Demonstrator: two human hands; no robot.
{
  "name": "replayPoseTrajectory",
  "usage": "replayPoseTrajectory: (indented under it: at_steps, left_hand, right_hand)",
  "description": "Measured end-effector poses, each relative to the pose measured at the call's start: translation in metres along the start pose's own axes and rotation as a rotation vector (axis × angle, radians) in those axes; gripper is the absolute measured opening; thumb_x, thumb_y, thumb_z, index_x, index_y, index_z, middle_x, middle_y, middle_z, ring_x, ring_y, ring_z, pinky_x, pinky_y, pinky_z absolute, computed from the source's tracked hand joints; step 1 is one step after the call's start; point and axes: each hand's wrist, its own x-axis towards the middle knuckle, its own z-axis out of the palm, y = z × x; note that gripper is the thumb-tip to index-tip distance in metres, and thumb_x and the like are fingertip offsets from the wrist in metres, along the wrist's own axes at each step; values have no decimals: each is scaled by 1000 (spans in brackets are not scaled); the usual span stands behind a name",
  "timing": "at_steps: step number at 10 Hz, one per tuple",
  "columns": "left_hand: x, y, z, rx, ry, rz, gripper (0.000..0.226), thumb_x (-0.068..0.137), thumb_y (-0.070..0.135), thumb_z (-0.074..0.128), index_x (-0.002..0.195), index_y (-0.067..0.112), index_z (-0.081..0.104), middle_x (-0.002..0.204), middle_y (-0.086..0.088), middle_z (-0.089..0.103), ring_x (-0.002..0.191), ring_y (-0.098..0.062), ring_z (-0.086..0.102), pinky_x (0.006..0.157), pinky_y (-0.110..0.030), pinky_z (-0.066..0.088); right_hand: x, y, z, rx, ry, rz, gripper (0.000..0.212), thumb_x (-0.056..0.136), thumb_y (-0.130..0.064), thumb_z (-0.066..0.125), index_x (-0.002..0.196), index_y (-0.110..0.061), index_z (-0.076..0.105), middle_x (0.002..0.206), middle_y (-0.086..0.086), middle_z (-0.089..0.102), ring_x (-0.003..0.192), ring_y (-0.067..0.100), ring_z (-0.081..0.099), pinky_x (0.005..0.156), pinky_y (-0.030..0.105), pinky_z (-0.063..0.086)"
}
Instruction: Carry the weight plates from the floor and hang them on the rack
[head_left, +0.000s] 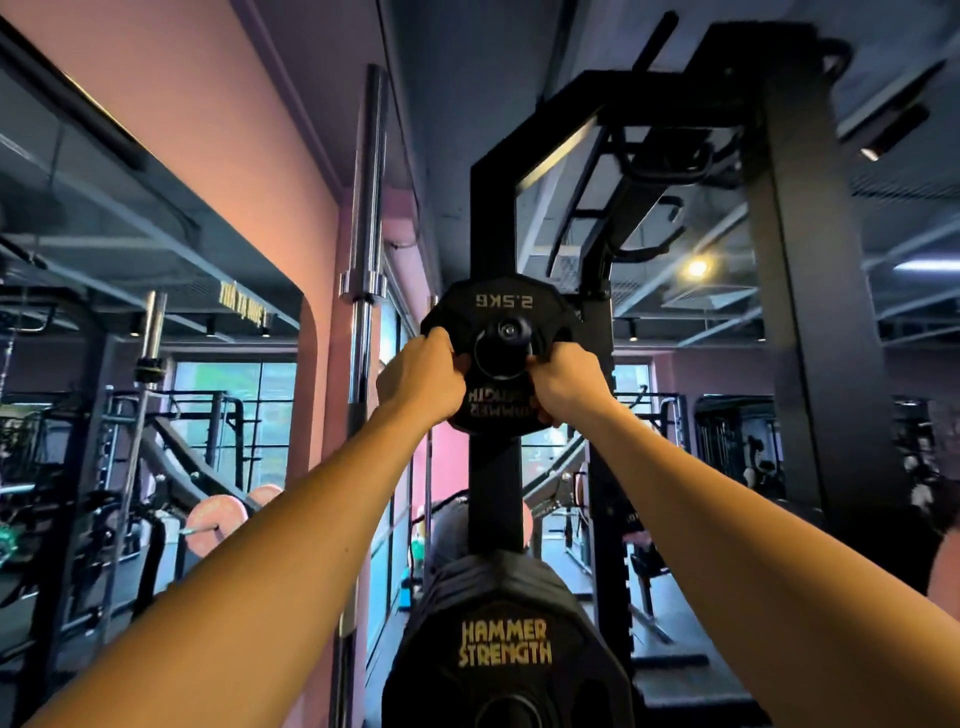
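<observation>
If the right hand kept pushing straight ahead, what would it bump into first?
Probably the black rack upright right behind the small weight plate that the right hand grips; the plate already sits on a peg, though depth is hard to judge.

Below the small plate (501, 358), the frame edge is cutting off the large plate (504, 644); both grips are hiding the small plate's lettering.
</observation>
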Motion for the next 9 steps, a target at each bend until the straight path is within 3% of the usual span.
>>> replayPoseTrajectory:
  at_steps: [2,4,6,7,8,9]
  left_hand:
    - [14,-9,29,-24,51,14,19,91,15,57,109,14,53,108,-11,55,84,-32,51,64,-35,34]
    - [22,-10,41,-22,142,5,16,89,17,56,93,19,40,93,-5,44,77,-28,44,55,-30,26]
    - [17,-15,30,-8,-15,33,23,93,15,57,113,14,47,112,-11,50,83,-28,47,65,-35,35]
    - [12,-14,20,-39,-122,39,32,95,23,59,122,13,45,123,-12,48,95,-32,53,74,-39,44]
    - [-13,-14,9,-91,-191,38,45,97,32,57,135,12,44,134,-10,45,117,-34,54,94,-44,48]
    - [-37,-20,4,-212,-149,24,28,97,30,56,121,17,54,122,-6,55,107,-30,59,88,-41,50]
  right_hand:
    - [23,15,23,-106,88,22,20,96,-21,54,90,-3,59,86,17,59,78,38,55,65,35,41]
    - [34,25,32,-173,177,-22,14,93,-23,53,92,-11,59,81,11,54,76,33,49,67,34,37]
    - [24,27,25,-77,62,-12,23,100,-32,48,95,-11,56,93,13,63,87,36,60,69,38,46]
    - [18,20,18,-5,-16,8,23,100,-29,47,99,-7,56,97,15,62,92,35,60,78,43,50]
    - [-13,16,12,21,-66,2,20,103,-25,44,98,-7,53,95,15,58,90,33,57,80,44,48]
    - [-41,23,8,31,-43,24,23,102,-22,44,94,-4,55,89,18,61,84,34,59,79,46,49]
